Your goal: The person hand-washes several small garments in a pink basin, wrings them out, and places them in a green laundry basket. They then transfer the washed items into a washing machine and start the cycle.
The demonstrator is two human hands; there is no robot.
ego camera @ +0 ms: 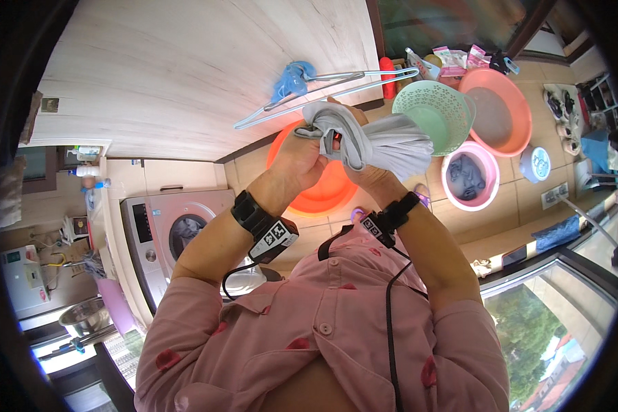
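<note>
A light grey cloth garment (396,144) is bunched and twisted between my two hands, its pleated end spreading to the right. My left hand (306,157) grips its gathered part on the left, fingers curled into the folds. My right hand (363,172) holds it from below on the right, partly hidden by the cloth. Just beyond the hands, light-blue clothes hangers (335,87) stick out from the wood-grain panel, with a blue plastic bag or net (293,77) beside them. Underneath, on the tiled floor, an orange basin (335,198) is partly covered by my hands and arms.
To the right stand a green perforated basket (432,113), an orange basin with cloudy water (517,103), a pink basin with soaking dark cloth (489,198) and a small lidded bucket (534,164). At left is a front-loading washing machine (154,221) with laundry inside.
</note>
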